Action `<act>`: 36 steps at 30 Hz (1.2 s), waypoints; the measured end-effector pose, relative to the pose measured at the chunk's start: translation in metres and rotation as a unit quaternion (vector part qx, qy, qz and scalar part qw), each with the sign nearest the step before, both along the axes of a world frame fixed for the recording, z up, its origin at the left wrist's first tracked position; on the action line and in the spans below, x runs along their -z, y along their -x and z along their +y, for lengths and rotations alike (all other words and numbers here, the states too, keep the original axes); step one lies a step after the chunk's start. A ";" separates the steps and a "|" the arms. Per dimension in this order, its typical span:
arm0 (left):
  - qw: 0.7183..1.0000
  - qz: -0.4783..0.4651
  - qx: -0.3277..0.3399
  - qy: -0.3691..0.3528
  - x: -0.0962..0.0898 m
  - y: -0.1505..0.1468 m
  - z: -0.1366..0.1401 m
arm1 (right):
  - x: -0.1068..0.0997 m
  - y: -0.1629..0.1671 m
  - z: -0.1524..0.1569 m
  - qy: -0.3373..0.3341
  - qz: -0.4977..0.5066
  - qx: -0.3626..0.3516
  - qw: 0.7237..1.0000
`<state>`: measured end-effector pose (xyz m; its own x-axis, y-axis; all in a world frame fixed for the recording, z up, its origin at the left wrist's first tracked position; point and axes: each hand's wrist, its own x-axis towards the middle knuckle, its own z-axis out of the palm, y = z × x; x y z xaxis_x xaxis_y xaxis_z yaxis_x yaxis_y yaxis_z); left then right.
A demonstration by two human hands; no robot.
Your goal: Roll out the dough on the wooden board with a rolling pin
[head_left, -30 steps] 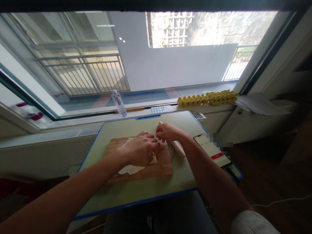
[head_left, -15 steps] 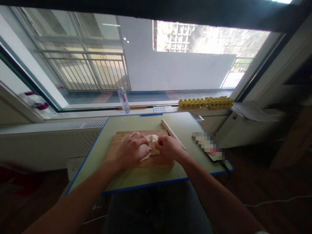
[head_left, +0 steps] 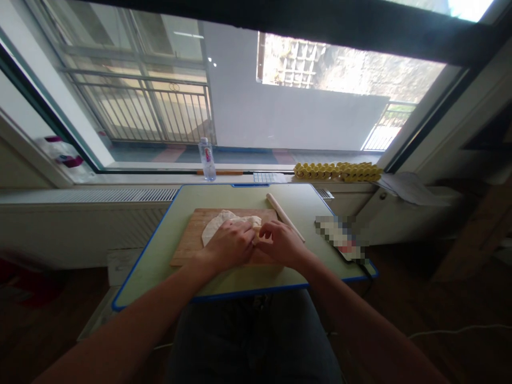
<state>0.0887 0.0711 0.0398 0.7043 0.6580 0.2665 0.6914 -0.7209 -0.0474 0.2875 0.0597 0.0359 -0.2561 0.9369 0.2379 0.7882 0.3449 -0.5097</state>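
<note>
A pale, flattened sheet of dough (head_left: 214, 225) lies on a wooden cutting board (head_left: 186, 248). My left hand (head_left: 232, 240) rests over the dough's middle, its fingers curled together at the right edge of the sheet. Facing it, my right hand (head_left: 280, 241) pinches the same right edge between thumb and fingers. The two hands' fingertips meet there, and the dough between them is mostly hidden. A light rolling pin (head_left: 285, 217) lies slantwise just beyond my right hand, partly off the board.
The board sits on a small green table (head_left: 216, 197) with a blue rim. A phone-like object (head_left: 340, 240), blurred out, lies at the right, with a cable. On the windowsill stand a plastic bottle (head_left: 207, 160) and a yellow knobbly strip (head_left: 338, 172).
My left hand has shifted right over the dough, uncovering its left part, and its fingers have closed toward my right hand. My right hand stays at the right edge. The camera view moved slightly.
</note>
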 end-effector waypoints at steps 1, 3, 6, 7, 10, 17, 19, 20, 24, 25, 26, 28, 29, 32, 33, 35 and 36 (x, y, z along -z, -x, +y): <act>1.000 -0.009 -0.004 0.006 0.000 0.001 0.001 | 0.003 0.002 -0.002 -0.007 -0.011 -0.010 1.000; 0.999 -0.029 -0.013 0.018 0.000 0.002 0.004 | 0.008 0.004 -0.003 -0.024 -0.026 -0.023 0.999; 0.996 -0.068 -0.031 0.039 0.000 0.005 0.006 | 0.012 0.005 0.001 -0.054 -0.046 -0.048 0.996; 0.995 -0.083 -0.037 0.048 0.000 0.006 0.007 | 0.013 0.004 0.002 -0.064 -0.055 -0.057 0.995; 0.988 -0.129 -0.055 0.068 0.001 0.009 0.006 | 0.013 0.003 0.006 -0.081 -0.078 -0.075 0.991; 0.961 -0.238 -0.072 0.124 0.009 0.017 -0.001 | 0.019 0.002 0.009 -0.075 -0.057 -0.079 0.992; 0.954 -0.263 -0.069 0.129 0.014 0.018 -0.004 | 0.017 0.003 0.009 -0.085 -0.076 -0.086 0.990; 0.952 -0.271 -0.069 0.127 0.017 0.018 -0.005 | 0.016 0.004 0.008 -0.089 -0.086 -0.089 0.988; 0.962 -0.241 -0.100 0.083 0.026 0.015 -0.010 | 0.014 0.005 0.011 -0.091 -0.096 -0.095 0.987; 0.965 -0.225 -0.112 0.070 0.027 0.014 -0.011 | 0.014 0.004 0.013 -0.087 -0.086 -0.091 0.988; 0.969 -0.208 -0.121 0.059 0.027 0.013 -0.012 | 0.016 0.003 0.015 -0.081 -0.073 -0.086 0.990; 0.975 -0.176 -0.128 0.042 0.024 0.010 -0.014 | 0.018 -0.001 0.017 -0.070 -0.047 -0.070 0.994; 0.979 -0.157 -0.126 0.032 0.021 0.009 -0.014 | 0.019 -0.002 0.017 -0.068 -0.040 -0.062 0.995; 0.991 -0.089 -0.102 -0.004 0.014 0.005 -0.014 | 0.018 -0.005 0.014 -0.077 -0.063 -0.065 0.993; 0.993 -0.072 -0.093 -0.017 0.012 0.003 -0.014 | 0.016 -0.005 0.012 -0.082 -0.083 -0.072 0.991; 0.995 -0.054 -0.082 -0.035 0.011 0.002 -0.012 | 0.012 -0.003 0.010 -0.088 -0.121 -0.083 0.985; 0.994 -0.054 -0.082 -0.039 0.011 0.002 -0.011 | 0.010 -0.002 0.009 -0.089 -0.134 -0.087 0.983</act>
<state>0.0869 0.0600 0.0285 0.5540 0.7359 0.3891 0.8032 -0.5955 -0.0173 0.2894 0.0690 0.0255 -0.4838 0.8235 0.2963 0.8075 0.5506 -0.2116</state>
